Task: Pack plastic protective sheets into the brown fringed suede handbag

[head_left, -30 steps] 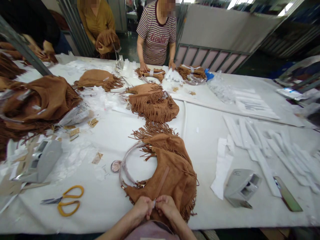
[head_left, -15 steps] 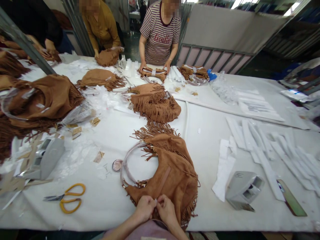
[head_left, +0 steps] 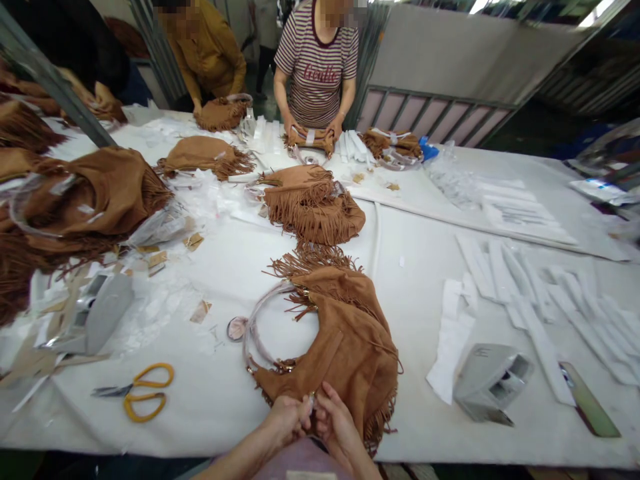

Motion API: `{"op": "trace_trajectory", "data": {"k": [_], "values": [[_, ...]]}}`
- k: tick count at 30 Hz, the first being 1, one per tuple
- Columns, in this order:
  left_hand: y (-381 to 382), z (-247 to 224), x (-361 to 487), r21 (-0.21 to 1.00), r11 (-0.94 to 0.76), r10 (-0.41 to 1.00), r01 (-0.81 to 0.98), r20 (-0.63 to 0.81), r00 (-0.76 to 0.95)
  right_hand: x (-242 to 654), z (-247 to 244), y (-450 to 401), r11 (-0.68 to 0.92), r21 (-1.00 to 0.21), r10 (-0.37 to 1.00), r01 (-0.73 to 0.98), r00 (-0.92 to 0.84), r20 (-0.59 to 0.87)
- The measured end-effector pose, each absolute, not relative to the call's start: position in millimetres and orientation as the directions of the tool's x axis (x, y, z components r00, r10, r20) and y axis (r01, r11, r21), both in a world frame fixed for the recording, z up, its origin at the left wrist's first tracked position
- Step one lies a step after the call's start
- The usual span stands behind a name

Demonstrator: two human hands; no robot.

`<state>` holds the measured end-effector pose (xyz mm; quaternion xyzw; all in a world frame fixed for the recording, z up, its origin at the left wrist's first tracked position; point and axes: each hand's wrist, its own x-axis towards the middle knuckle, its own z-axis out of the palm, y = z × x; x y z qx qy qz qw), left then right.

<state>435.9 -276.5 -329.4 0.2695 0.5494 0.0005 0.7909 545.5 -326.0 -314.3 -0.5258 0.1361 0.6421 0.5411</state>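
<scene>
A brown suede bag [head_left: 345, 333] with fringes lies on the white table, its wrapped handle curving out to the left. My left hand [head_left: 290, 419] and my right hand [head_left: 336, 415] meet at the bag's near edge. The fingers of both are closed in a pinch around a small shiny piece [head_left: 313, 400], too small to name. Yellow-handled scissors [head_left: 143, 392] rest to the left of my hands, and a tape dispenser [head_left: 493, 383] stands to the right.
More fringed bags [head_left: 315, 203] lie farther back and at the left. A second dispenser [head_left: 97, 313] is at the left among scraps. White strips [head_left: 533, 347] and a phone [head_left: 590, 400] are at the right. A person in a striped shirt [head_left: 317, 73] handles a bag across the table.
My right hand has turned and its fingers have loosened a little, with the small shiny piece now showing more. Across the table, the person in stripes has tilted their bag.
</scene>
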Motion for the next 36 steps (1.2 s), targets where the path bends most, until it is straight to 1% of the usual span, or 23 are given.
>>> {"op": "trace_trajectory", "data": {"k": [2,3,5,7,8,10,12,14,17,19,22,26,29,31,33,35,36], "values": [[-273,-329,435,0.307,0.94,0.203,0.151,-0.855,0.478,548,-311,-326,-0.356,-0.323,0.543,-0.877,0.086,-0.835],[-271,-329,434,0.221,0.973,0.154,0.068,-0.837,0.525,549,-310,-326,-0.346,-0.285,0.541,-0.894,0.058,-0.839],[-267,-330,431,-0.02,0.997,0.034,-0.08,-0.781,0.623,551,-306,-326,-0.32,-0.217,0.561,-0.922,0.0,-0.828],[-264,-329,429,-0.246,0.954,-0.053,-0.174,-0.705,0.707,554,-303,-326,-0.283,-0.147,0.585,-0.948,-0.05,-0.81],[-263,-327,428,-0.318,0.926,-0.071,-0.204,-0.676,0.733,555,-301,-327,-0.263,-0.107,0.595,-0.959,-0.074,-0.8],[-261,-322,427,-0.388,0.886,-0.073,-0.252,-0.654,0.753,557,-298,-327,-0.224,-0.032,0.611,-0.974,-0.115,-0.783],[-261,-316,428,-0.408,0.867,-0.06,-0.287,-0.656,0.752,559,-297,-327,-0.187,0.016,0.618,-0.982,-0.13,-0.775],[-262,-311,430,-0.406,0.864,-0.052,-0.298,-0.661,0.749,559,-298,-327,-0.178,0.03,0.615,-0.984,-0.135,-0.777],[-264,-310,434,-0.386,0.881,-0.06,-0.274,-0.665,0.744,557,-302,-325,-0.224,0.008,0.62,-0.975,-0.149,-0.77],[-265,-312,435,-0.385,0.891,-0.08,-0.242,-0.656,0.75,555,-305,-325,-0.258,-0.003,0.65,-0.966,-0.172,-0.74],[-265,-311,435,-0.393,0.896,-0.091,-0.207,-0.618,0.781,555,-304,-323,-0.29,-0.003,0.696,-0.957,-0.208,-0.687],[-259,-300,434,-0.432,0.876,-0.08,-0.216,-0.572,0.816,558,-292,-317,-0.342,-0.054,0.701,-0.938,-0.216,-0.68],[-254,-294,434,-0.459,0.856,-0.067,-0.236,-0.552,0.831,561,-284,-310,-0.41,-0.167,0.698,-0.897,-0.191,-0.69],[-253,-297,434,-0.455,0.859,-0.058,-0.237,-0.545,0.837,561,-284,-305,-0.476,-0.296,0.691,-0.828,-0.144,-0.708],[-254,-302,435,-0.429,0.871,-0.048,-0.24,-0.56,0.827,562,-287,-298,-0.576,-0.457,0.674,-0.678,-0.077,-0.735],[-255,-308,435,-0.397,0.888,-0.058,-0.232,-0.597,0.8,566,-290,-290,-0.67,-0.596,0.662,-0.442,0.006,-0.749],[-255,-310,434,-0.384,0.897,-0.072,-0.218,-0.614,0.786,570,-291,-285,-0.69,-0.65,0.67,-0.317,0.061,-0.74]]}}
